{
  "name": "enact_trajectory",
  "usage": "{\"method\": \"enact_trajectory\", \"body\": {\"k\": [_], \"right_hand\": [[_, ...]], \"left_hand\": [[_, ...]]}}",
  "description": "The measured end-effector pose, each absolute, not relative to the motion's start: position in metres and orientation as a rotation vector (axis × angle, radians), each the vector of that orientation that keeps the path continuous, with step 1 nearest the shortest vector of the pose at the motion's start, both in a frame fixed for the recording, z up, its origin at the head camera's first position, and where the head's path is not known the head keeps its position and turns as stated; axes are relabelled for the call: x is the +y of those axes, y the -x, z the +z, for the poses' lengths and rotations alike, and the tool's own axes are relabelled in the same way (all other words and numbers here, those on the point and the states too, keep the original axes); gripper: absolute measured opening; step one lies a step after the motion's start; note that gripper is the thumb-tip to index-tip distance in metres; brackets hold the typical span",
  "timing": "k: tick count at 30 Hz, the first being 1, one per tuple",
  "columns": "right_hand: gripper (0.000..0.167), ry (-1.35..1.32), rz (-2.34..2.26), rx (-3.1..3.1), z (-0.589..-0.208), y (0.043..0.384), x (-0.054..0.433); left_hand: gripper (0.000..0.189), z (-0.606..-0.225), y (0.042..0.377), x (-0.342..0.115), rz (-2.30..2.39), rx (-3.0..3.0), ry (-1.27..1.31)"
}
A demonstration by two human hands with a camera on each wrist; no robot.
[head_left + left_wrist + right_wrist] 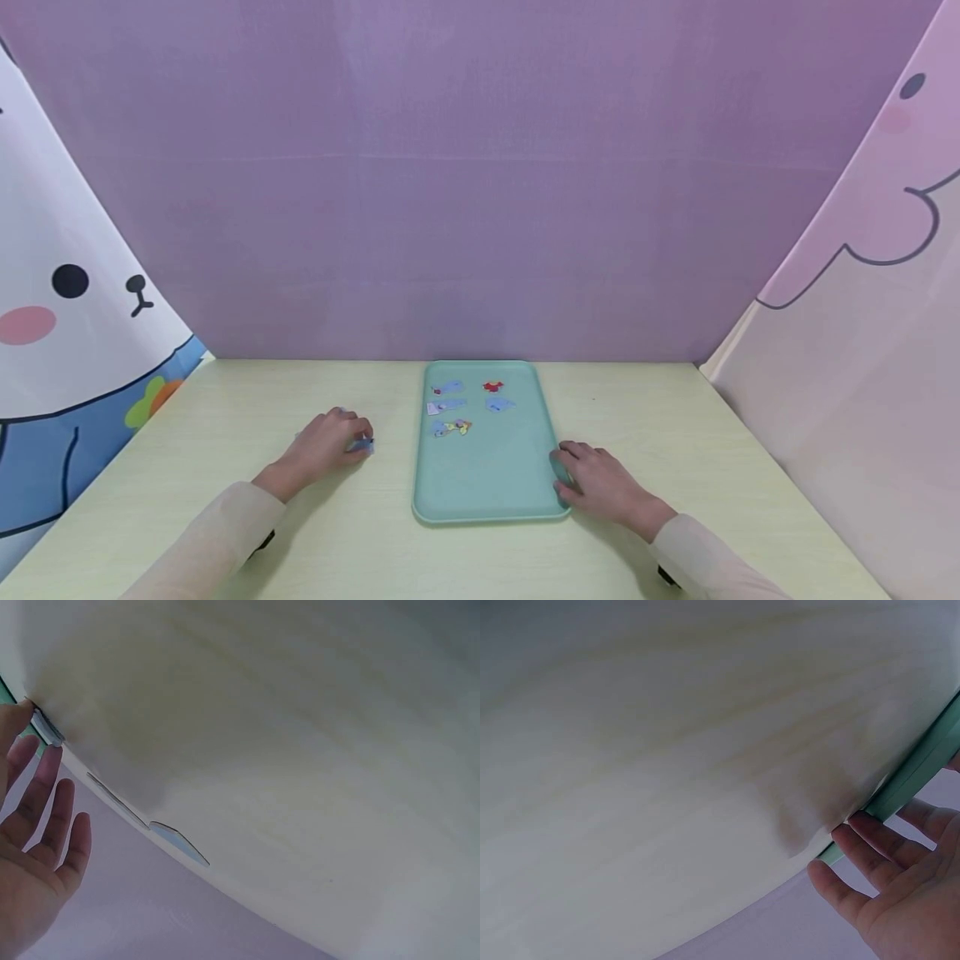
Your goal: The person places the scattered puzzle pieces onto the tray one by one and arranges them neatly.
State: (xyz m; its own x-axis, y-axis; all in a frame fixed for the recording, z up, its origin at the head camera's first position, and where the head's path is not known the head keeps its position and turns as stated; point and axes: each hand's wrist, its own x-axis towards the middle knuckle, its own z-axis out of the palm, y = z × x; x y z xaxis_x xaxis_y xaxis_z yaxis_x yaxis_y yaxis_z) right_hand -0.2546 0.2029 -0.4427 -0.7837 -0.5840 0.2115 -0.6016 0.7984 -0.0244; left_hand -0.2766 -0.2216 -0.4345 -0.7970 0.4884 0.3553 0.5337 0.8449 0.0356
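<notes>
Five flat cutouts (446,406) on a green tray (491,479), left hand's grip (327,442) pinching a bluish piece (361,446), right hand's grip (603,485) relaxed against tray edge

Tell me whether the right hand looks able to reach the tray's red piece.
Probably yes: the right hand touches the green tray, and nothing visible blocks its way to the red piece.
</notes>
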Motion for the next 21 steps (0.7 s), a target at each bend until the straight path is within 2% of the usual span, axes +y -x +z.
{"method": "enact_trajectory", "body": {"k": [21], "right_hand": [[0.039, -0.929, 0.13, -2.796, -0.4433, 0.2555, 0.2037]], "left_hand": [[0.014, -0.4348, 0.2798, -0.2183, -0.178, -2.629, 0.828]]}}
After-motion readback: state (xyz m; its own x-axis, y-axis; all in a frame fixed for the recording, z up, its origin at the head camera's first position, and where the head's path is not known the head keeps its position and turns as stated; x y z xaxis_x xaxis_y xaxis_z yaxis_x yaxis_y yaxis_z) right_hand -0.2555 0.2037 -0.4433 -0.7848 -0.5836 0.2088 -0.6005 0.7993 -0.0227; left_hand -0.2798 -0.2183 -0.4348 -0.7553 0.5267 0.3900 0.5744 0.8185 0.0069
